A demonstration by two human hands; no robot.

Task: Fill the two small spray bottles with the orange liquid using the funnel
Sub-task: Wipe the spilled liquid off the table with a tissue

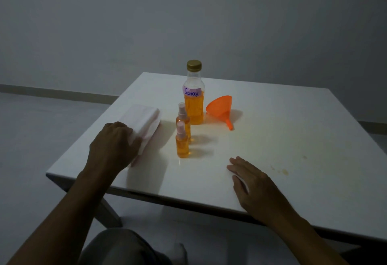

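Observation:
Two small spray bottles stand capped on the white table (272, 139), both holding orange liquid: the near one (182, 145) and the far one (184, 121) just behind it. Behind them stands a large clear bottle (193, 105) labelled "Spray", gold cap on, about two thirds full of orange liquid. An orange funnel (222, 110) lies on its side to the right of that bottle, spout toward me. My left hand (114, 145) grips the near end of a folded white cloth (144, 124). My right hand (253, 183) rests flat on the table, fingers straight.
A few small yellowish spots (283, 171) mark the tabletop at the right. The table's near edge runs diagonally below my hands. My knee (125, 248) shows under the table edge. Beyond the table are a grey floor and wall.

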